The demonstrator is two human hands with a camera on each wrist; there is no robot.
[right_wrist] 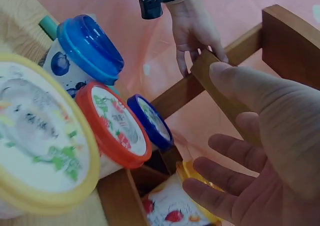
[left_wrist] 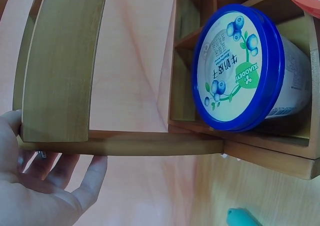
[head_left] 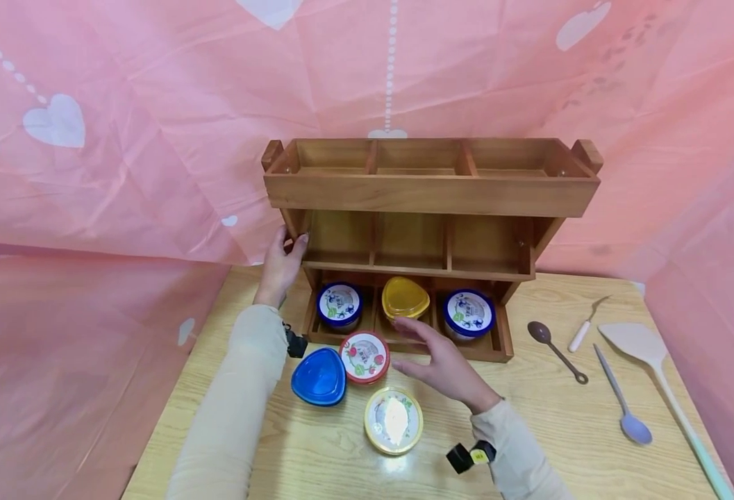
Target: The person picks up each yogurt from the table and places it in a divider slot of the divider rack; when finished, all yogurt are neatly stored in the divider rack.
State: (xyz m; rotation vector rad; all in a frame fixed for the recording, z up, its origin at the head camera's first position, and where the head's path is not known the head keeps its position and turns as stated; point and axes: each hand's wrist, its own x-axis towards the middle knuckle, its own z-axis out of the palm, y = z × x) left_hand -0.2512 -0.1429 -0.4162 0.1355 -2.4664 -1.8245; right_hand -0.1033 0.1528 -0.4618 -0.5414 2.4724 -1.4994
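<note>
A three-tier wooden rack (head_left: pixel 432 196) stands on the table, its tiers split into compartments. My left hand (head_left: pixel 277 272) grips its left side at the middle tier; in the left wrist view, fingers of the left hand (left_wrist: pixel 45 186) reach round the wooden side piece. In the bottom tier sit a blue-lidded tub (head_left: pixel 339 304) on the left, a yellow-lidded container (head_left: pixel 405 298) in the middle and another blue-lidded tub (head_left: pixel 469 314) on the right. My right hand (head_left: pixel 443 362), fingers spread and holding nothing, is just in front of the yellow-lidded container.
Before the rack stand a red-lidded tub (head_left: pixel 365 357), a blue triangular-lidded container (head_left: pixel 319 377) and a pale-yellow-lidded tub (head_left: pixel 394 421). To the right lie a brown spoon (head_left: pixel 548 340), a white-handled tool (head_left: pixel 582 332), a lavender spoon (head_left: pixel 632 425) and a spatula (head_left: pixel 644 347). Pink curtain hangs behind.
</note>
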